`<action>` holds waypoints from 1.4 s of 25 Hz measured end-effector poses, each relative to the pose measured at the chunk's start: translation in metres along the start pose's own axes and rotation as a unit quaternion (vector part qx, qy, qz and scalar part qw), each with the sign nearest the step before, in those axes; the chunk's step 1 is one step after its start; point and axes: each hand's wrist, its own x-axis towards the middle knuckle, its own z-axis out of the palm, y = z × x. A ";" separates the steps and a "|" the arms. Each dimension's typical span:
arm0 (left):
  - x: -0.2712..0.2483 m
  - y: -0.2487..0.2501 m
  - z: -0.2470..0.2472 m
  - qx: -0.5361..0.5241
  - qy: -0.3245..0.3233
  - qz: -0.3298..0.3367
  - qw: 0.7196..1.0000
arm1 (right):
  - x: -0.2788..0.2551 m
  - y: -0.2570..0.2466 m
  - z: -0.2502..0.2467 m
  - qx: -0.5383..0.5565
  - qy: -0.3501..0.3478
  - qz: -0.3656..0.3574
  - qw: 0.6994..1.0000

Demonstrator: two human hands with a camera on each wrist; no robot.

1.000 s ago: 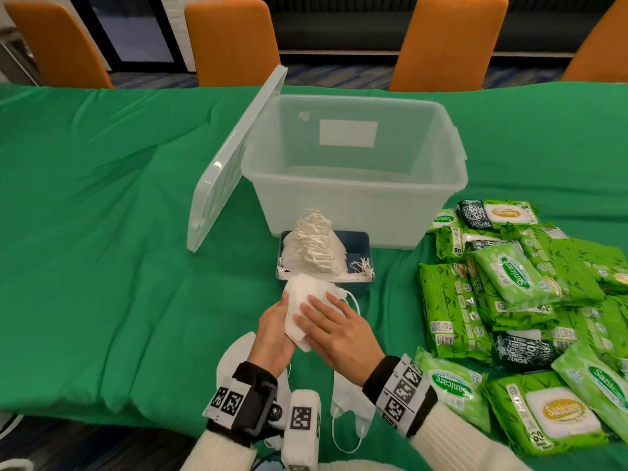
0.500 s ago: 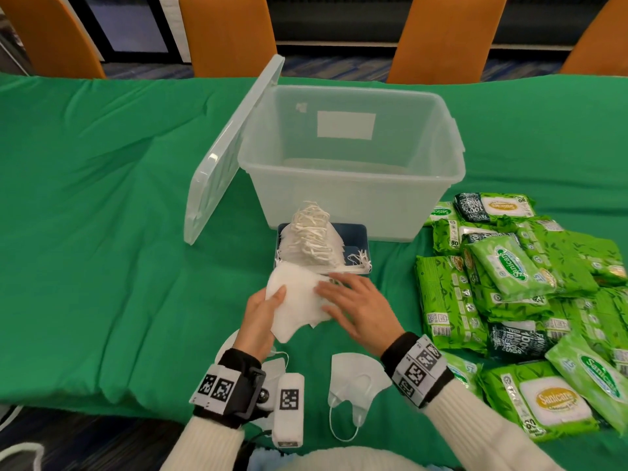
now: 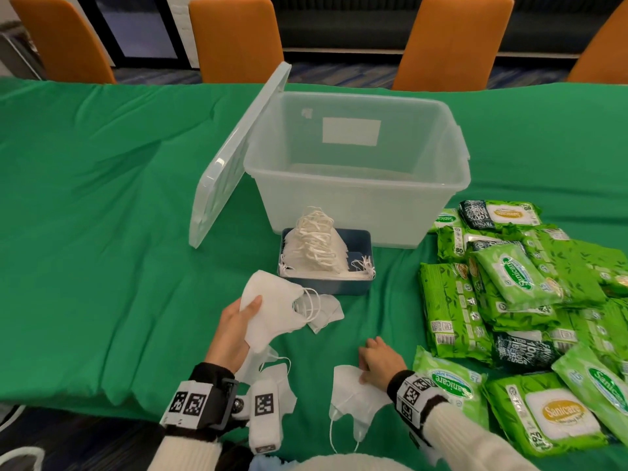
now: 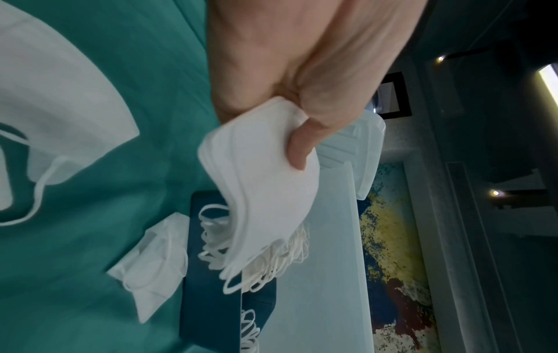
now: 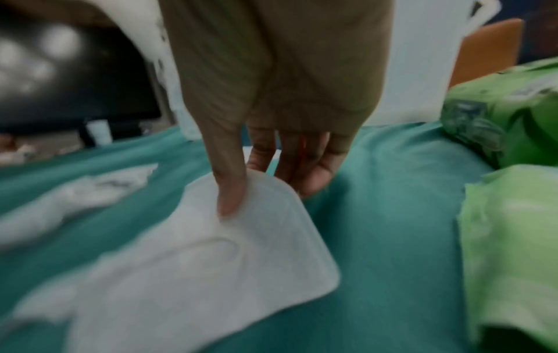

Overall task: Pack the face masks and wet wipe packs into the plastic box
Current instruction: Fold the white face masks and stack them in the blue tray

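Note:
My left hand point(image 3: 234, 321) grips a small stack of white face masks point(image 3: 272, 307) above the cloth, thumb on top; the left wrist view shows the stack point(image 4: 265, 191) with its ear loops hanging. My right hand point(image 3: 377, 362) is near the table's front edge and pinches the rim of a single flat mask point(image 3: 353, 392), thumb on it point(image 5: 229, 198). The clear plastic box point(image 3: 356, 185) stands open behind, with nothing visible inside. A blue tray point(image 3: 353, 287) in front of it holds a heap of masks point(image 3: 316, 246). Green wet wipe packs point(image 3: 509, 277) are piled at the right.
The box lid point(image 3: 234, 158) leans against the box's left side. One loose mask point(image 3: 326, 312) lies beside the tray, and more masks point(image 3: 278, 385) lie under my left wrist. Orange chairs point(image 3: 238, 35) stand behind the green-clothed table point(image 3: 102, 198).
My right hand has left the mask stack and drawn back to the single mask near the front edge. My left hand has carried the stack slightly left, away from the tray.

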 end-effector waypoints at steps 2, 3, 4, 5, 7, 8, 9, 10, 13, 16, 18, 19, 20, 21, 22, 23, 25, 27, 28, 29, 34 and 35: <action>-0.001 -0.005 0.002 0.001 -0.008 -0.003 1.000 | -0.008 0.000 -0.010 0.083 0.004 -0.014 0.996; -0.001 -0.007 0.003 0.003 -0.009 -0.005 1.000 | -0.015 -0.001 -0.021 0.125 0.023 -0.028 0.991; 0.000 -0.009 0.003 0.005 -0.008 -0.007 1.000 | -0.024 -0.002 -0.034 0.160 0.056 -0.057 0.984; 0.001 -0.011 0.003 0.006 -0.007 -0.009 1.000 | -0.034 -0.002 -0.048 0.197 0.090 -0.082 0.973; 0.002 -0.014 0.005 0.004 -0.009 -0.014 1.000 | -0.050 0.001 -0.075 0.256 0.156 -0.114 0.947; 0.002 -0.015 0.006 0.001 -0.012 -0.017 1.000 | -0.058 0.003 -0.088 0.260 0.188 -0.124 0.939; 0.002 -0.015 0.007 0.000 -0.014 -0.018 1.000 | -0.062 0.006 -0.098 0.250 0.217 -0.132 0.934; 0.002 -0.014 0.009 0.002 -0.019 -0.018 1.000 | -0.065 0.009 -0.106 0.230 0.242 -0.140 0.932; 0.001 -0.012 0.013 0.011 -0.037 -0.018 0.999 | -0.067 0.009 -0.121 0.187 0.226 -0.163 0.942; 0.001 -0.009 0.016 0.031 -0.051 -0.024 0.998 | -0.065 -0.001 -0.128 0.226 0.159 -0.172 0.946; 0.001 -0.008 0.018 0.040 -0.056 -0.028 0.997 | -0.063 -0.009 -0.134 0.192 0.209 -0.136 0.949; 0.001 -0.009 0.020 0.040 -0.054 -0.028 0.997 | -0.062 -0.014 -0.137 0.169 0.266 -0.103 0.943; 0.001 -0.010 0.022 0.035 -0.046 -0.025 0.998 | -0.062 -0.019 -0.140 0.152 0.327 -0.070 0.930; 0.000 -0.011 0.026 0.029 -0.041 -0.021 0.999 | -0.062 -0.026 -0.143 0.145 0.375 -0.046 0.915; -0.002 -0.012 0.030 0.026 -0.040 -0.017 0.999 | -0.062 -0.037 -0.146 0.149 0.400 -0.036 0.904; -0.005 -0.014 0.036 0.025 -0.044 -0.016 0.999 | -0.063 -0.051 -0.146 0.157 0.401 -0.038 0.902; -0.010 -0.016 0.049 0.016 -0.066 -0.014 0.998 | -0.060 -0.083 -0.136 0.154 0.365 -0.062 0.916; -0.013 -0.016 0.062 -0.003 -0.071 -0.011 0.997 | -0.053 -0.109 -0.120 0.144 0.319 -0.084 0.933; -0.013 -0.016 0.066 -0.010 -0.060 -0.010 0.998 | -0.050 -0.117 -0.114 0.153 0.306 -0.087 0.936; -0.013 -0.015 0.069 -0.018 -0.045 -0.010 0.999 | -0.047 -0.121 -0.110 0.173 0.296 -0.087 0.935; -0.011 -0.018 0.066 -0.074 -0.023 -0.001 0.997 | -0.038 -0.125 -0.106 0.242 0.276 -0.092 0.926; -0.011 -0.019 0.065 -0.082 -0.022 -0.002 0.996 | -0.037 -0.126 -0.106 0.251 0.272 -0.095 0.924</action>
